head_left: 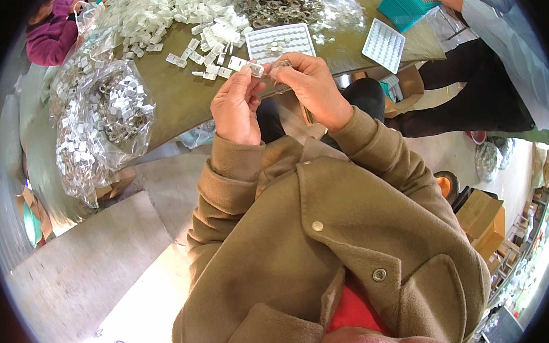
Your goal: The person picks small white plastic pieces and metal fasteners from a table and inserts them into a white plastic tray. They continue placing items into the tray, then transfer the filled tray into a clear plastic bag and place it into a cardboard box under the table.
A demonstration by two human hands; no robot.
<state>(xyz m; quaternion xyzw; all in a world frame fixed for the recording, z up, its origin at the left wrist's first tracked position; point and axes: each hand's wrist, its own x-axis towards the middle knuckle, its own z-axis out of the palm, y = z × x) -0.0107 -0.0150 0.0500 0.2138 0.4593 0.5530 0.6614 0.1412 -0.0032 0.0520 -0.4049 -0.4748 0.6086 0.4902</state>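
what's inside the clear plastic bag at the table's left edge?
The clear plastic bag holds a dense heap of small white plastic pieces mixed with dark metal rings. The bottom layers and the table under it are covered.

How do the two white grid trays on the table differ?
The near tray lies straight ahead of the left hand and right hand; the far tray sits to the right, turned askew. The near tray holds small pieces in some cells; the far tray's cells look empty. Both are white, rectangular and lie flat on the table.
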